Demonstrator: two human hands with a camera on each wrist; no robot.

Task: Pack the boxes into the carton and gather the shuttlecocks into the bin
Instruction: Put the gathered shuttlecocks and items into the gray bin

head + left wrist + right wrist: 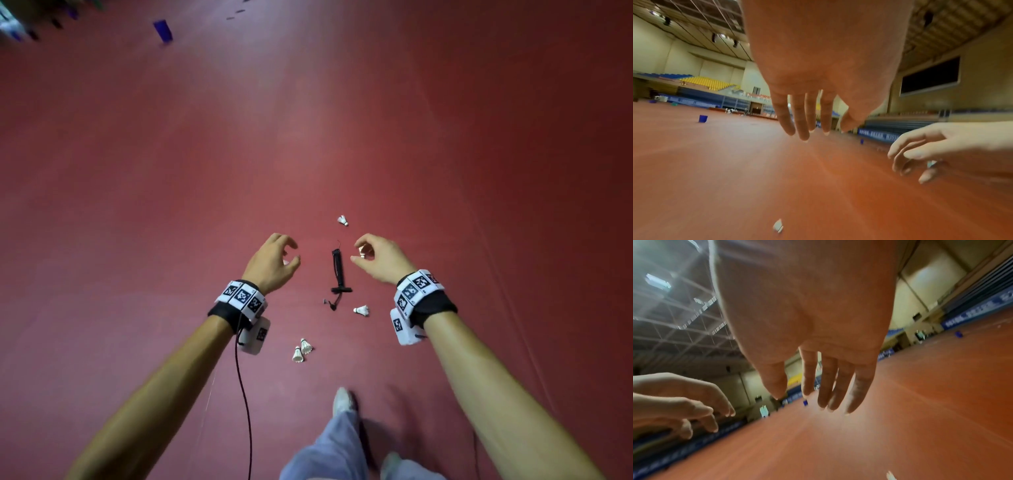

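Several white shuttlecocks lie on the red floor: one ahead (343,220), one near my right wrist (361,310), and a pair (301,350) nearer my feet. Both hands hover above the floor, one on each side of a black handled object (337,270). My left hand (291,251) has loosely curled fingers and holds nothing; in its wrist view the fingers (803,129) hang free. My right hand (358,251) is also relaxed, and its fingers (824,395) hang with nothing in them. A white bit (363,254) shows below that hand. A blue bin (163,31) stands far off at the upper left.
This is a big sports hall with a wide red floor. My legs and a shoe (344,401) are at the bottom of the head view. A cable (244,394) hangs from my left wrist. Other small blue bins (702,118) (958,334) stand far away. No carton or boxes show.
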